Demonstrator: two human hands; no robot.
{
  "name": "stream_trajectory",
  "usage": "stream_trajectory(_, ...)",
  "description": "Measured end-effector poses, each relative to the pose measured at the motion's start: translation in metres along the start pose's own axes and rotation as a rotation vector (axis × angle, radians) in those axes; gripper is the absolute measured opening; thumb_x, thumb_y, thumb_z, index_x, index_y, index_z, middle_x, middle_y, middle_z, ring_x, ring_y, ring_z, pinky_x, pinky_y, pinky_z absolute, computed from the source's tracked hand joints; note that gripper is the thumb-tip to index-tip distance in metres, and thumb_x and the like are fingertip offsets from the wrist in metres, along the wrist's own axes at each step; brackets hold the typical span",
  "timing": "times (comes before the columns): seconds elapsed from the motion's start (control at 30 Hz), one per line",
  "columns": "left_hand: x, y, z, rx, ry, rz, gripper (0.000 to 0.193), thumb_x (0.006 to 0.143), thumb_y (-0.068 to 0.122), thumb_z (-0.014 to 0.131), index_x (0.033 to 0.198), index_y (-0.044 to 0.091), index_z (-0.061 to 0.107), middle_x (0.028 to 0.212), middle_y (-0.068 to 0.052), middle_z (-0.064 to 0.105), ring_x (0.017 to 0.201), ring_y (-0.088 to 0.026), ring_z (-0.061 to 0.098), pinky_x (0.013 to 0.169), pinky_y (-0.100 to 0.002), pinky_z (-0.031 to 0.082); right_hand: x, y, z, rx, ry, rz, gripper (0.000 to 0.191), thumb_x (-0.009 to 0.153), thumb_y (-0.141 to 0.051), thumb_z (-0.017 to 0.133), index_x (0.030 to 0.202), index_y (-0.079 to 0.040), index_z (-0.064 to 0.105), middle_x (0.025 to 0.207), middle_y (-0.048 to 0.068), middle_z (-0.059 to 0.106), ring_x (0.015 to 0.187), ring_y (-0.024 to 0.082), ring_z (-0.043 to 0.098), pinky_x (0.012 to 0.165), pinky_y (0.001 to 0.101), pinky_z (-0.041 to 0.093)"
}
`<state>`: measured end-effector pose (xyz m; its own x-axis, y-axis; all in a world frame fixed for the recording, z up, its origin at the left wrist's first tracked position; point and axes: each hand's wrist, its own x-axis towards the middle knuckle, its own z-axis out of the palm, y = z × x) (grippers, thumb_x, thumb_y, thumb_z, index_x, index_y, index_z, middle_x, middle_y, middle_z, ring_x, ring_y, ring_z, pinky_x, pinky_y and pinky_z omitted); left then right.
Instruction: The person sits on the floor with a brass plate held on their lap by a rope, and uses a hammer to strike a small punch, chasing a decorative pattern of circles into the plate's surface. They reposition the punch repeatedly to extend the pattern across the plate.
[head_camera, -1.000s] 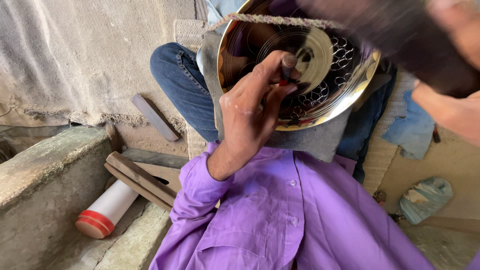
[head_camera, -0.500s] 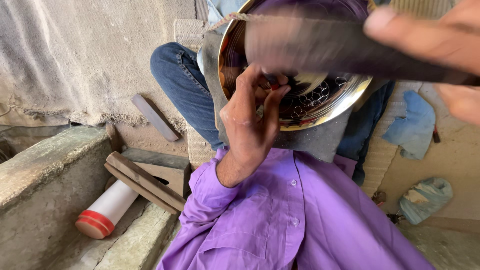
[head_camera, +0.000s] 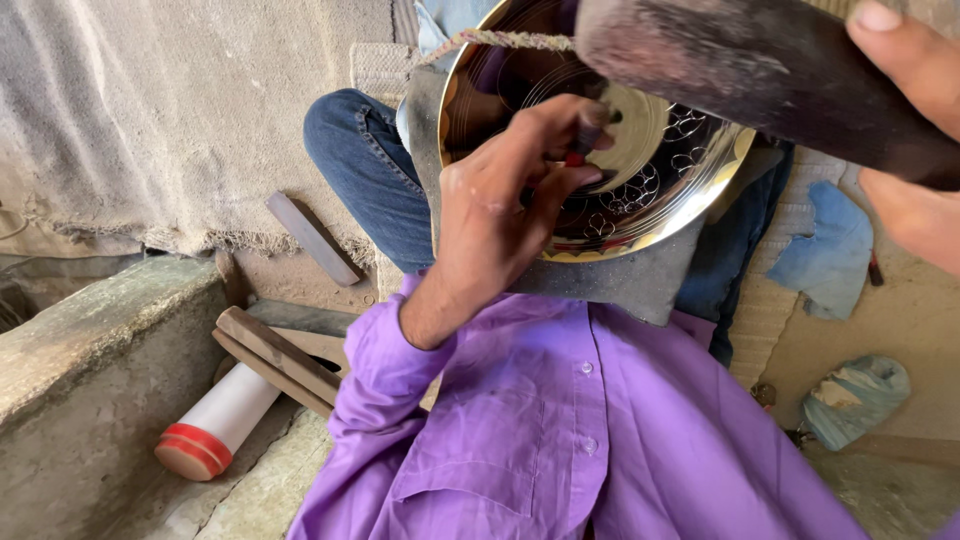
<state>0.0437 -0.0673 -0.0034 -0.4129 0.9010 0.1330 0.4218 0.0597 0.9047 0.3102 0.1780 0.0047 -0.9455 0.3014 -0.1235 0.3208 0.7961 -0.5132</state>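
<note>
Near the upper middle of the frame, your left hand (head_camera: 500, 215) pinches a small dark punch with a red band (head_camera: 583, 140) between thumb and fingertips, its tip set against the inner face of the shiny metal bowl (head_camera: 690, 170). That bowl rests tilted on a grey pad (head_camera: 640, 280) across your lap, its polished surface already marked with rings and looped patterns toward the right side. At the upper right, your right hand (head_camera: 905, 130) is closed around a dark, blurred hammer (head_camera: 760, 70) held above the bowl's rim. Lower left, a white cylinder with a red end (head_camera: 215, 425) lies beside wooden strips (head_camera: 280, 355) and a stone block (head_camera: 90, 370). A blue cloth (head_camera: 825, 250) lies at the right.
</note>
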Motion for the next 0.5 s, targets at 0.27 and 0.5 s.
stream_trajectory(0.27,0.02,-0.01,-0.012,-0.005,-0.209,0.163,0.05,0.1,0.004,0.079,0.141,0.01,0.051,0.12,-0.007,0.072,0.105,-0.024,0.074,0.088,-0.03,0.061,-0.101,0.055,0.074,0.129,0.131,0.419,0.02,0.106,0.001,0.062,0.126,0.002,0.057,0.095,0.009,0.061,0.077,0.017,0.057,0.074,0.0276,0.049)
stream_trajectory(0.5,0.027,-0.01,-0.018,0.0,-0.33,0.175,0.051,0.099,0.007,0.079,0.142,0.011,0.053,0.116,-0.006,0.072,0.102,-0.026,0.073,0.088,-0.035,0.06,-0.1,0.002,0.081,0.256,0.254,0.388,0.029,0.104,0.003,0.071,0.13,0.006,0.058,0.11,0.015,0.067,0.092,0.02,0.066,0.083,0.031,0.055)
